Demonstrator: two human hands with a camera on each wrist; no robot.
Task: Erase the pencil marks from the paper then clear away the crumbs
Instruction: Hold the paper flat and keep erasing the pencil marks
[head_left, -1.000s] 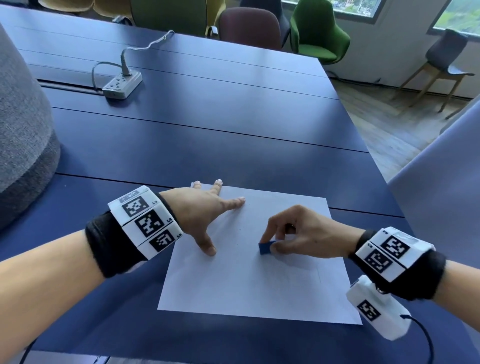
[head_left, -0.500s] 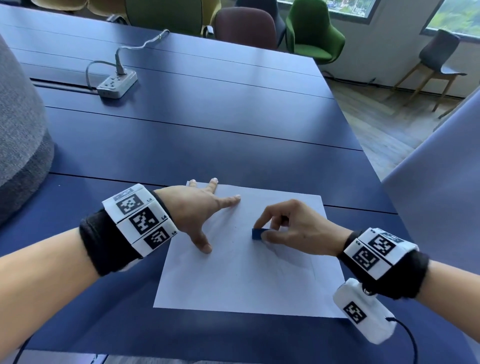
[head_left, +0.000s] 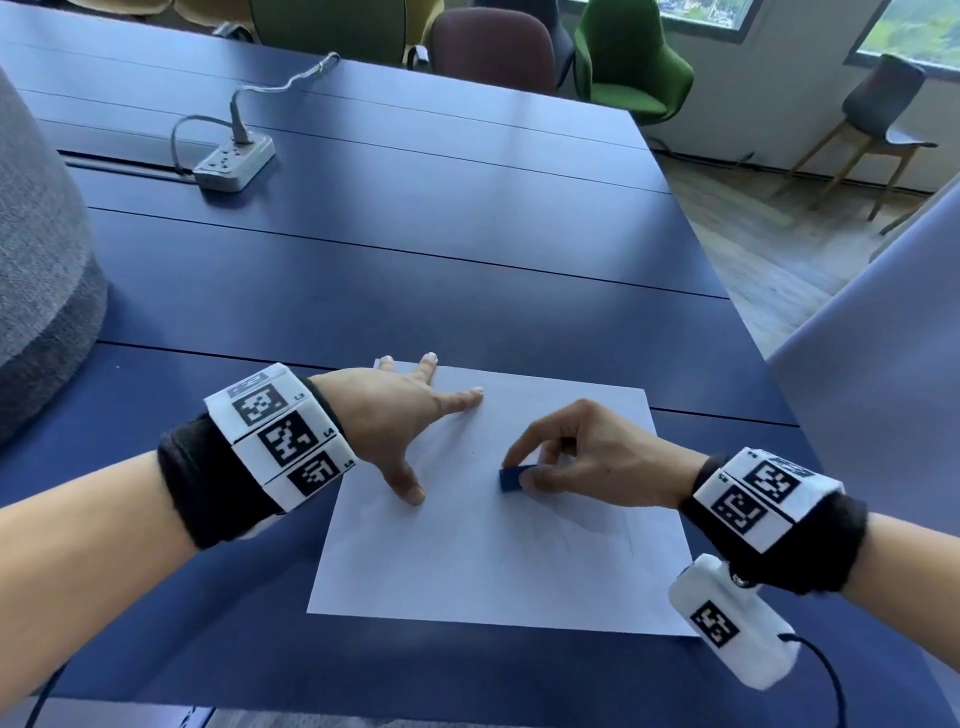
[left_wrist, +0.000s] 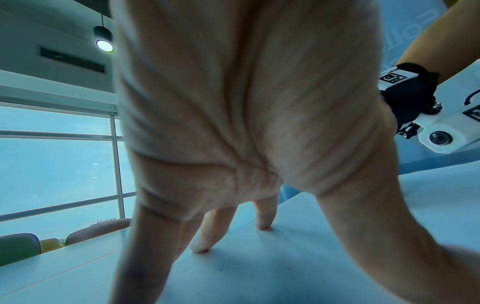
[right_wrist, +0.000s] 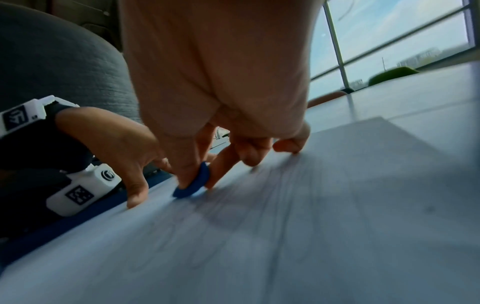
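A white sheet of paper (head_left: 483, 561) lies on the dark blue table (head_left: 395, 249) close to its near edge. Faint pencil lines (head_left: 582, 540) show on its right half, and in the right wrist view as grey strokes (right_wrist: 259, 205). My right hand (head_left: 571, 457) pinches a small blue eraser (head_left: 511, 478) between thumb and forefinger, its end down on the paper; the eraser (right_wrist: 194, 183) also shows in the right wrist view. My left hand (head_left: 400, 421) lies spread on the sheet's upper left part, its fingertips (left_wrist: 200, 246) pressing the paper flat.
A white power strip (head_left: 234, 161) with its cable lies at the far left of the table. A grey upholstered shape (head_left: 36, 270) stands at the left edge. Chairs (head_left: 628, 67) line the far side. The table's right edge (head_left: 727, 291) drops to a wooden floor.
My right hand with the eraser has shifted back and forth a little over the middle of the sheet. The left hand stays pressed in the same place.
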